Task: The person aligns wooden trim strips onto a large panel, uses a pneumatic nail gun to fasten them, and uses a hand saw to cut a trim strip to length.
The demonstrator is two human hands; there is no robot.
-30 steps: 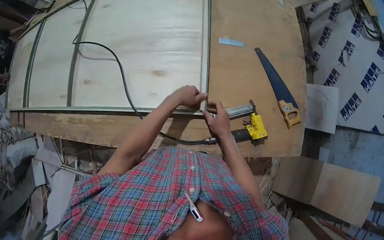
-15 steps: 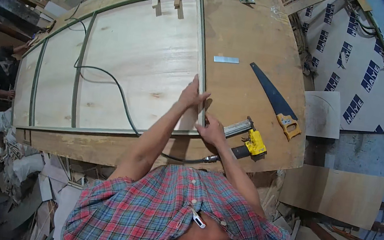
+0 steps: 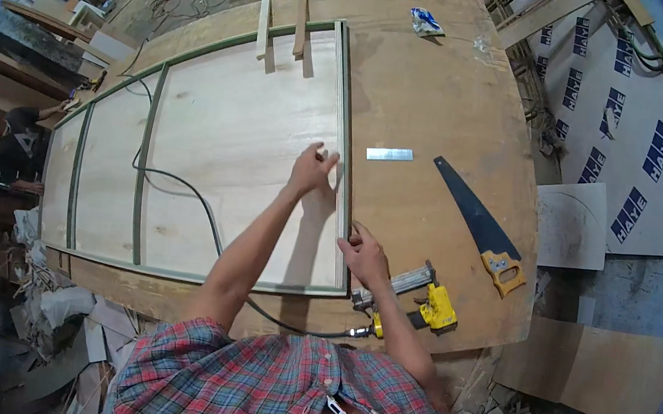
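Note:
A pale plywood panel (image 3: 252, 111) lies on the worktable, edged by a green-sided wooden frame (image 3: 342, 98) with cross bars. My left hand (image 3: 313, 172) hovers over the panel near its right side, fingers parted and holding nothing. At the frame's right edge, close to the near corner, my right hand (image 3: 367, 256) grips the rail with thumb and fingers. A yellow nail gun (image 3: 437, 308) lies beside my right forearm, partly hidden by it. Its dark air hose (image 3: 201, 199) runs across the panel. To the right rests a handsaw (image 3: 477, 223) with an orange handle.
A short metal strip (image 3: 390, 154) and a blue-white packet (image 3: 425, 23) lie on the brown worktable (image 3: 441, 87). Two wooden sticks (image 3: 300, 25) cross the frame's far edge. At far left, another person (image 3: 18, 133) stands by the table. Scrap boards (image 3: 89, 334) lie around below.
My left hand has lifted off the right rail and moved left over the panel. My right hand has shifted slightly up along the rail. The whole view has tilted, so the table appears lower.

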